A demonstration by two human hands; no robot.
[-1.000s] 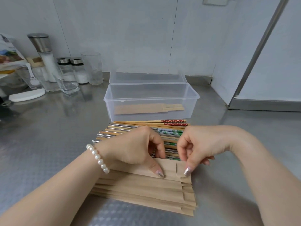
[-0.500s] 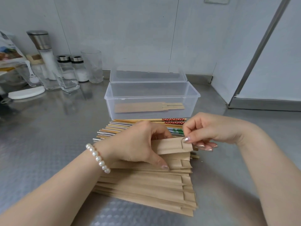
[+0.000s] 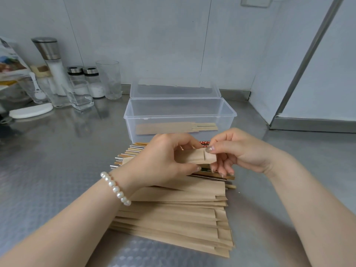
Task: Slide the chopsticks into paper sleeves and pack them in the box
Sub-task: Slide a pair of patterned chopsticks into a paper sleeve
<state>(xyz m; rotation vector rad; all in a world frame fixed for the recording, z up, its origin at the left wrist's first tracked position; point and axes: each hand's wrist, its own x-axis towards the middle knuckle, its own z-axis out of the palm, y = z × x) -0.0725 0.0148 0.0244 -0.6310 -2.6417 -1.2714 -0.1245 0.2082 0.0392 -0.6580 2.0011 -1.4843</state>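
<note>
Both hands (image 3: 161, 160) (image 3: 237, 151) pinch sleeve (image 3: 200, 158) above stack (image 3: 173, 218).

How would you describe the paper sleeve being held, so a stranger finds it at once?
Start at the clear plastic box on the steel counter. Just in front of it, both hands, left and right, hold one brown sleeve in the air. The other empty sleeves lie flat in the stack.

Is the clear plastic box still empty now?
No, one sleeved pair of chopsticks already lies on the bottom of the open box.
</note>
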